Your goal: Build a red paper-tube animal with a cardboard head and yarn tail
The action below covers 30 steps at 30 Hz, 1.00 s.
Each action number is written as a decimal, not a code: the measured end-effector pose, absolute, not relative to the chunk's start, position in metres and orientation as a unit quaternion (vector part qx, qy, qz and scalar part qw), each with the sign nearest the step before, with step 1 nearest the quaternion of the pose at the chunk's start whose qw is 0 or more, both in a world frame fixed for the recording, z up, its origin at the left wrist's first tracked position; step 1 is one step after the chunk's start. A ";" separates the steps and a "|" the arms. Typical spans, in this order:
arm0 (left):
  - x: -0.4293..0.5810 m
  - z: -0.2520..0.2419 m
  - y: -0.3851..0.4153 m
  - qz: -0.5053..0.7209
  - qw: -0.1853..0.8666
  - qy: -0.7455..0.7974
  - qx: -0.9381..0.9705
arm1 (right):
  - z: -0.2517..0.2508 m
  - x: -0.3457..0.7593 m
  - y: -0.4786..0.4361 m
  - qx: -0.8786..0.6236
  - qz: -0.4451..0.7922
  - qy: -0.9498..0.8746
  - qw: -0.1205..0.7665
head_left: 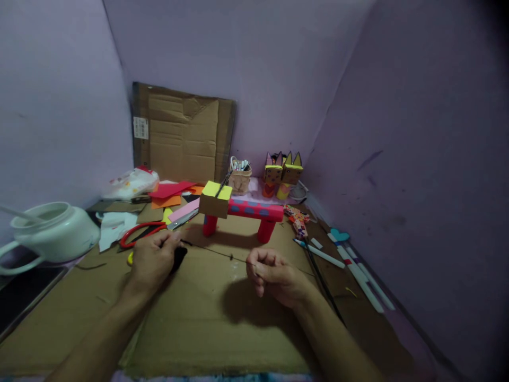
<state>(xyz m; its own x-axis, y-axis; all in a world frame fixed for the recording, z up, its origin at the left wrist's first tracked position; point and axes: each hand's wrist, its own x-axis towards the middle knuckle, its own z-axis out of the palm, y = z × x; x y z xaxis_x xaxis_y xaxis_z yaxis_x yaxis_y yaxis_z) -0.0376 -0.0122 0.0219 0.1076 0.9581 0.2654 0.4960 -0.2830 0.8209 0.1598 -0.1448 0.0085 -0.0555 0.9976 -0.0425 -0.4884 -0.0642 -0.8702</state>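
Before the red animal (256, 210), left hand (154, 261) and right hand (280, 275), fingers curled closed, pinch a string (231, 257) running left to right; cardboard (199, 329) beneath it, purple walls (270, 63) behind.

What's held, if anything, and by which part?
A dark cord: the left hand holds its thicker stretch, the right hand pinches it partway along.

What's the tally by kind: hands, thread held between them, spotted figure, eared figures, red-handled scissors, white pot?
Hands: 2 (left hand, right hand)
Dark thread: 1
Spotted figure: 1
Eared figures: 2
Red-handled scissors: 1 pair
White pot: 1
Total: 8
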 end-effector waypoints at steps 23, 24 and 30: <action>-0.034 0.018 -0.006 0.387 0.564 0.459 0.567 | 0.005 0.180 -0.158 -0.295 0.616 -0.488 0.544; -0.034 0.018 -0.006 0.386 0.567 0.456 0.567 | 0.008 0.177 -0.157 -0.306 0.602 -0.452 0.583; -0.033 0.016 -0.010 0.362 0.572 0.453 0.581 | 0.016 0.178 -0.153 -0.226 0.657 -0.398 0.600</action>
